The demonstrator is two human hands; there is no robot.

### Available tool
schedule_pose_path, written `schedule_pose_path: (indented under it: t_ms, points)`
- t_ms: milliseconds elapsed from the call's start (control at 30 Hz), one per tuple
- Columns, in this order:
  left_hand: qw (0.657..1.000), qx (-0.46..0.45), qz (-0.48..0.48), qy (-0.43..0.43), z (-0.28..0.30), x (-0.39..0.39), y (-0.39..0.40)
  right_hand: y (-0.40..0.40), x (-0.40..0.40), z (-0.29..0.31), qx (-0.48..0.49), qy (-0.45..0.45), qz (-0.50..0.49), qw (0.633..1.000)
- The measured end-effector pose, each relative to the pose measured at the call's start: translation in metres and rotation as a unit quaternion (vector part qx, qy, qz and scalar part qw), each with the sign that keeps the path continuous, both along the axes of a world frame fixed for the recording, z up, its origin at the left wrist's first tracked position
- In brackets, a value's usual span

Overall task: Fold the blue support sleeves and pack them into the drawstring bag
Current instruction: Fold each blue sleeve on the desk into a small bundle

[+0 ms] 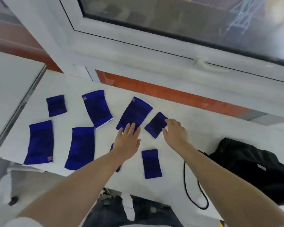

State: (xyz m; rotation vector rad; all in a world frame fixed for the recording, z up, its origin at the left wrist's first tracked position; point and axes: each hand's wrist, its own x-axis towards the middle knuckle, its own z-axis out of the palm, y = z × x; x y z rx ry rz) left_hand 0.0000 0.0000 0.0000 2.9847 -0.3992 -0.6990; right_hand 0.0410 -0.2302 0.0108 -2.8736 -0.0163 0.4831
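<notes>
Several blue support sleeves lie flat on a white table (pixel 179 140). A long sleeve (pixel 134 112) lies in the middle, and my left hand (pixel 128 140) rests on its near end with straight fingers. Right of it is a small sleeve (pixel 155 124); my right hand (pixel 175 132) touches its right edge, fingers bent over it. Another small sleeve (pixel 151 163) lies nearer me. More long sleeves lie at the left (pixel 40 142) (pixel 80 148) (pixel 97 108), with a small one (pixel 56 105) behind them. One sleeve (pixel 118 168) is mostly hidden under my left forearm. The black drawstring bag (pixel 246 164) lies at the right.
The bag's black cord (pixel 189 190) loops over the table's near edge. A white window frame (pixel 138 51) and an orange wall stripe (pixel 170 94) run behind the table. A second white surface (pixel 8 89) adjoins on the left.
</notes>
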Motion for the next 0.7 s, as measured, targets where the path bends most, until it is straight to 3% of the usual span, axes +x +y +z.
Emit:
schedule_pose_path:
  t_ms: [433,567,700]
  points:
    - [0.999,0.007,0.047,0.011,-0.038,0.026,-0.037,-0.013,0.049,-0.058,0.071,0.003,-0.065,0.995]
    - [0.999,-0.003,0.042,-0.003,-0.039,0.023,-0.034,-0.014,0.041,-0.061,0.143,-0.005,-0.114,0.983]
    - [0.994,-0.077,0.067,-0.044,-0.027,0.017,-0.030,-0.011,0.019,-0.036,0.295,-0.006,-0.169,0.940]
